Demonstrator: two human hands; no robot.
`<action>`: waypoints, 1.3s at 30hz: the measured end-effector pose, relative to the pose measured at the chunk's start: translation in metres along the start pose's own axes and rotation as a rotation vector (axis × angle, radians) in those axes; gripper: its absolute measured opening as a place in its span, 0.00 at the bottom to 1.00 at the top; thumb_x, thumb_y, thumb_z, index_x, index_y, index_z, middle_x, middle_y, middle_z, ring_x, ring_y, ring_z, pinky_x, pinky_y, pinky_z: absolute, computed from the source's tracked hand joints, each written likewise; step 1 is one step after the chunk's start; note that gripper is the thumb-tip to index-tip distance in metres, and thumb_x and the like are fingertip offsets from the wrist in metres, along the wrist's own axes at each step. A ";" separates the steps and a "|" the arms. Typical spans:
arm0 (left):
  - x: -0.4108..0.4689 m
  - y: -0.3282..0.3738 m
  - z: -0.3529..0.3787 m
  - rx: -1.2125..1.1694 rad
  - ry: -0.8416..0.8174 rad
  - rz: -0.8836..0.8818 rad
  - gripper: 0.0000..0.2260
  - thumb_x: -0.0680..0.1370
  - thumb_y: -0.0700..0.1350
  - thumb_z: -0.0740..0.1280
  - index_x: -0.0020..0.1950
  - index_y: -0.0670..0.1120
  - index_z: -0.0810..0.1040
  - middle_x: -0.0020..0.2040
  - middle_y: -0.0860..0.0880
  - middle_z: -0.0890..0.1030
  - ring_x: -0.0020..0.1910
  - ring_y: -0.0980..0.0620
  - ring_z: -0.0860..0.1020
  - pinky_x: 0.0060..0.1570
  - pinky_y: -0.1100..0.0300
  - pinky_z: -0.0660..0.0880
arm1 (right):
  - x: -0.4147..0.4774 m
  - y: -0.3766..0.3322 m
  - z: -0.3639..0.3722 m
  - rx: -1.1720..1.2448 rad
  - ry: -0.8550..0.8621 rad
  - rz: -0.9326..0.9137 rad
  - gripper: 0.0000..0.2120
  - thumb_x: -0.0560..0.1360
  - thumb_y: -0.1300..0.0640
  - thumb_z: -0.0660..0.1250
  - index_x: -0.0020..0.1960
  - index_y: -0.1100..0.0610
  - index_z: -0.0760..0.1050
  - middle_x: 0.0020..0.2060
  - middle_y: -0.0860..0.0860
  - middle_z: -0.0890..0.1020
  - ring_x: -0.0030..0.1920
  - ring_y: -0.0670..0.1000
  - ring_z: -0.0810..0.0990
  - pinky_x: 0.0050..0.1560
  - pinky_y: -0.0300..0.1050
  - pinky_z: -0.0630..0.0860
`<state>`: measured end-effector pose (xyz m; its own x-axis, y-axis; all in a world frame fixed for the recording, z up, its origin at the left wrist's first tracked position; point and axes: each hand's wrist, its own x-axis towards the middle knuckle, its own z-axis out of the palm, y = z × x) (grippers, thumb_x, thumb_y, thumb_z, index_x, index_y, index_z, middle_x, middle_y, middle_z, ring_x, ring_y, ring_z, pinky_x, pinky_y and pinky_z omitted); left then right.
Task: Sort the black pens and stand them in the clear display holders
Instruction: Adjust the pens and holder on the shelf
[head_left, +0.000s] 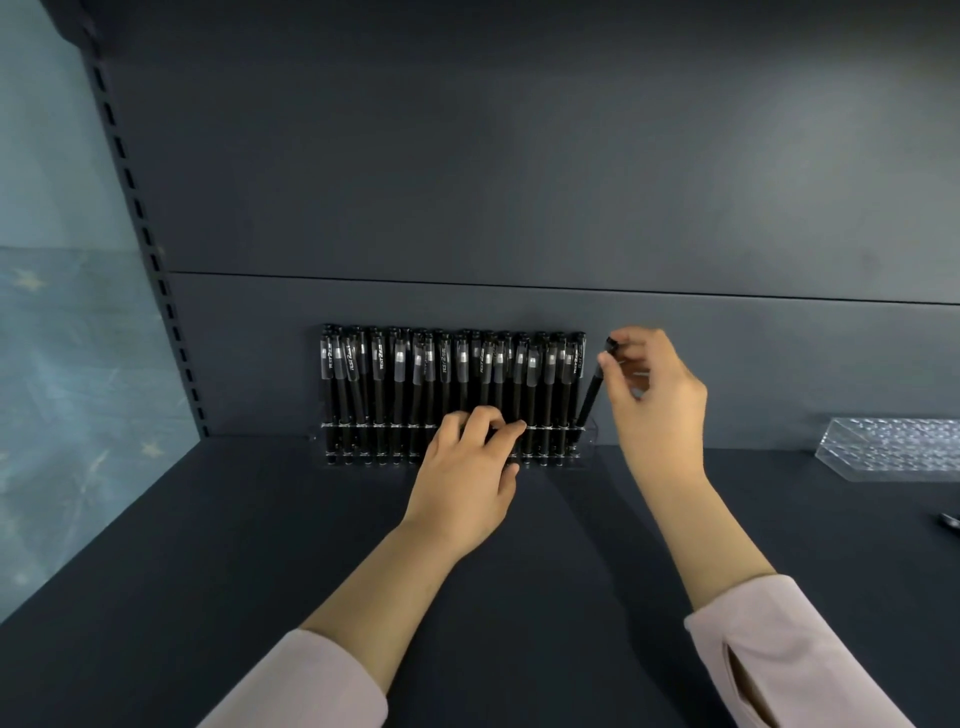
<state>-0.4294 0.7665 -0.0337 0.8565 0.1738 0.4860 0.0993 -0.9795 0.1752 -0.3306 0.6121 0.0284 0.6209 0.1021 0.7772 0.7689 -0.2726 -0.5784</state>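
A dark blue-grey shelf (260, 519) is seen from above, with a matching back panel (467, 182) behind it and a slotted metal upright (140, 218) at the left. Against the back panel, near the middle, stands a clear display holder (584, 434), long and low. It holds a row of black pens (400, 384) standing upright and packed closely side by side. Each pen has a slim matte black barrel, a translucent cap with a clip, and small white lettering near the top that is too blurred to read. The right hand (660, 395) pinches a single black pen (592, 389) near its cap between thumb and fingertips. This pen leans to the right, its lower end at the right end of the holder, just beside the last upright pen. The left hand (467, 467) lies against the front of the holder near its middle, fingers curled over the lower barrels; it is unclear whether it grips a pen or only rests there. A second clear holder (893, 449) lies on the shelf at the far right, well apart from the first. Both arms wear pale pink sleeves (779, 649).
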 end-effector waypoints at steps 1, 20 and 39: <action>0.000 0.000 0.000 0.001 0.002 -0.001 0.21 0.82 0.51 0.58 0.76 0.54 0.63 0.69 0.56 0.64 0.68 0.52 0.60 0.70 0.56 0.63 | 0.000 0.003 0.002 -0.039 -0.019 -0.029 0.09 0.78 0.59 0.67 0.58 0.55 0.76 0.45 0.49 0.81 0.43 0.46 0.79 0.47 0.37 0.77; 0.000 0.003 -0.002 -0.031 0.017 -0.014 0.21 0.82 0.51 0.59 0.75 0.53 0.65 0.67 0.55 0.65 0.67 0.52 0.62 0.68 0.57 0.63 | -0.009 0.020 0.011 -0.279 -0.273 -0.054 0.26 0.78 0.57 0.65 0.74 0.48 0.64 0.52 0.48 0.77 0.54 0.51 0.73 0.48 0.41 0.70; 0.001 0.055 -0.067 -0.151 0.090 0.007 0.20 0.81 0.53 0.62 0.73 0.52 0.67 0.67 0.52 0.71 0.68 0.49 0.67 0.67 0.53 0.66 | -0.007 -0.020 -0.106 -0.552 -0.462 0.058 0.21 0.71 0.51 0.72 0.63 0.51 0.74 0.58 0.49 0.78 0.61 0.53 0.74 0.61 0.53 0.73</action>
<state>-0.4565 0.7194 0.0338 0.8074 0.1820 0.5613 0.0102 -0.9554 0.2951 -0.3660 0.5148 0.0610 0.7535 0.4333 0.4944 0.6188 -0.7213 -0.3110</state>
